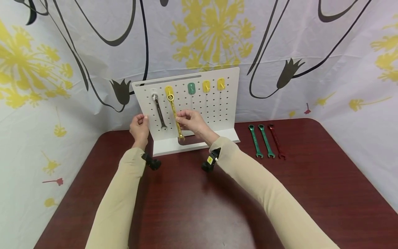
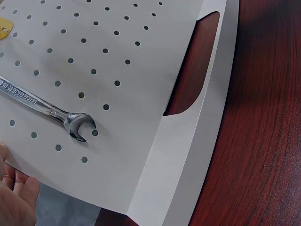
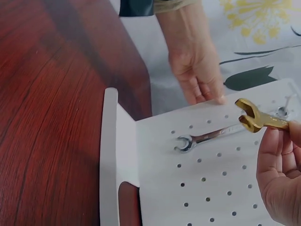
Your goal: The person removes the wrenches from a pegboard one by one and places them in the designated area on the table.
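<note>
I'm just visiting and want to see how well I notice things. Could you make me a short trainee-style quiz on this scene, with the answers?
1. How many green combination wrenches lie on the tabletop?

2. True or false: the silver combination wrench hangs on the white pegboard.

3. What do the fingers of the right hand hold?
A) a red combination wrench
B) the gold combination wrench
C) a green combination wrench

Key: 1: two; 2: true; 3: B.
</note>
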The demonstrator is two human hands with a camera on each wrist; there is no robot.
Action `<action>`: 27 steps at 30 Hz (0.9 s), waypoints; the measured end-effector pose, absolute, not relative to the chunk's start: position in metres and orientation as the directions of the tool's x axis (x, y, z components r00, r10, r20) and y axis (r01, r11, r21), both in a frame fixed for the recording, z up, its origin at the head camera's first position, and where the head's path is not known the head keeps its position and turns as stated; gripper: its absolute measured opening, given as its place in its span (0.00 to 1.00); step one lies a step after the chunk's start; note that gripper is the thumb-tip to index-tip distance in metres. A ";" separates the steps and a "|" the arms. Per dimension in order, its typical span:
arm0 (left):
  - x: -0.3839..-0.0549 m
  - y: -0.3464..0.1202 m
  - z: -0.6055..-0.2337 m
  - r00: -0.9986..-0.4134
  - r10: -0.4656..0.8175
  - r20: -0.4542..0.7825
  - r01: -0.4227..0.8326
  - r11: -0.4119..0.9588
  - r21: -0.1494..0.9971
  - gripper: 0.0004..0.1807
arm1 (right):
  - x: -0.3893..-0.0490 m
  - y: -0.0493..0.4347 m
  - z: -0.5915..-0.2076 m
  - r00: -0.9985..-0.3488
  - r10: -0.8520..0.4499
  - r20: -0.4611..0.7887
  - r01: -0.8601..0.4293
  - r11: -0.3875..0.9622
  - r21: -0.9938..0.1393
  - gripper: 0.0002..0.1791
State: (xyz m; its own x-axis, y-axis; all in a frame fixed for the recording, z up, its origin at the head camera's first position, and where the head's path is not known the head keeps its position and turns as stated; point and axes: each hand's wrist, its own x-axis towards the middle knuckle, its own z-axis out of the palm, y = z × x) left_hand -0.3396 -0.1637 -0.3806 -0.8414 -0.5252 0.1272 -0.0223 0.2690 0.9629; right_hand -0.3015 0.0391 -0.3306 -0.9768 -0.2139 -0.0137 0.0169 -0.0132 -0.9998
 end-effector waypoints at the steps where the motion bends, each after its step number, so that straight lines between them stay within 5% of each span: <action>1: -0.340 -0.164 -0.381 -0.843 -0.523 0.125 -0.023 0.268 0.963 0.16 | -0.301 0.039 -0.329 -0.976 -0.218 -0.021 0.028 -0.028 -0.999 0.11; 27: -0.339 -0.163 -0.380 -0.848 -0.520 0.100 -0.050 0.267 0.962 0.17 | -0.283 0.072 -0.322 -0.977 -0.211 0.011 0.001 -0.054 -0.999 0.07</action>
